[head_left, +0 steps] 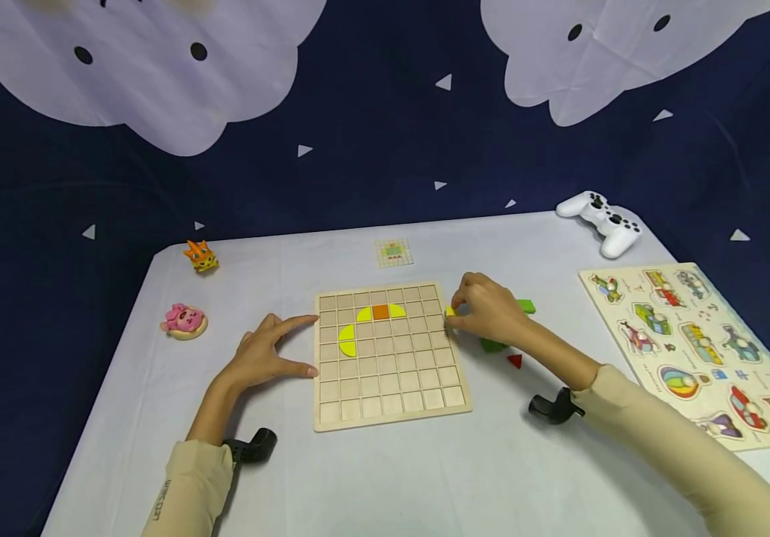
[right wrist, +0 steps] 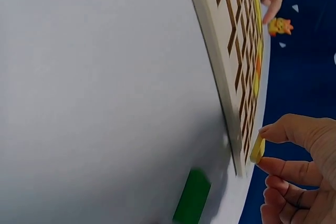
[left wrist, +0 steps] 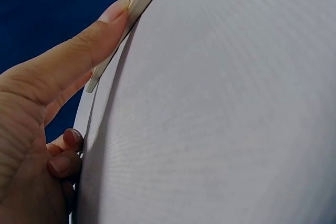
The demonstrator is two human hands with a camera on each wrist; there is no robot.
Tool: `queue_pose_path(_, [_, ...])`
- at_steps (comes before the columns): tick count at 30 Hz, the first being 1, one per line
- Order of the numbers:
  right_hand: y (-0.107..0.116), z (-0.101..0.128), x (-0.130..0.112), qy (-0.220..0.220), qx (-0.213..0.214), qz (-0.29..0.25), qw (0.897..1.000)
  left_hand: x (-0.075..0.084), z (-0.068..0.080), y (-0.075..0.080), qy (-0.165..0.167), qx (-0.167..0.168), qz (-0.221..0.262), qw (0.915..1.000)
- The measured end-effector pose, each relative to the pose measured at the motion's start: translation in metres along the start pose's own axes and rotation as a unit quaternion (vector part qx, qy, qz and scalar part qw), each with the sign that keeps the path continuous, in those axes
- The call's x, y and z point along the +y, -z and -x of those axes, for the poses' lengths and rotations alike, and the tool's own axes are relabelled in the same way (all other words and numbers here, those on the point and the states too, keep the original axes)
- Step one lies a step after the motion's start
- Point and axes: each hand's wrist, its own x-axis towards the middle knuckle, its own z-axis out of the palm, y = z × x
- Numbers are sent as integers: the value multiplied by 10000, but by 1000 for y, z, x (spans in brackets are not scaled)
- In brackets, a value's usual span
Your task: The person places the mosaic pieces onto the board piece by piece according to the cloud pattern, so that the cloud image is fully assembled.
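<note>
Right hand (head_left: 489, 309) pinching yellow piece (right wrist: 257, 148), beside grid board (head_left: 388, 358)

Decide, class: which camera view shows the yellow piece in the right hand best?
The right wrist view: the yellow piece sits pinched, unobstructed, in the right hand beside the grid board. The head view shows only a sliver; the left wrist view shows none.

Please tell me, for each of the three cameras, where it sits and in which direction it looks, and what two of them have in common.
Head: above the table, looking forward and down at the wooden grid board; both forearms show.
Left wrist: low beside the left hand, looking along the cloth; its fingers touch the board's edge.
Right wrist: low behind the right hand, which pinches a yellow piece at the board's edge.
Shared: head and right wrist both show the orange toy.
</note>
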Motion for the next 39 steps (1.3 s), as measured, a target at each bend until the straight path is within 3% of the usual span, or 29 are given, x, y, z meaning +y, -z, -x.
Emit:
queue_pose_path(17, [-28, -18, -26, 348, -163, -169, 9991, 0, -2, -1, -48, -60, 13, 10000])
queue_pose_path(30, [-33, -21, -34, 173, -147, -882, 9958, 1, 0, 3, -49, -14, 33, 10000])
queue_pose_path(39, [-27, -17, -31, 84, -46, -782, 9969, 0, 0, 2, -56, -21, 40, 10000])
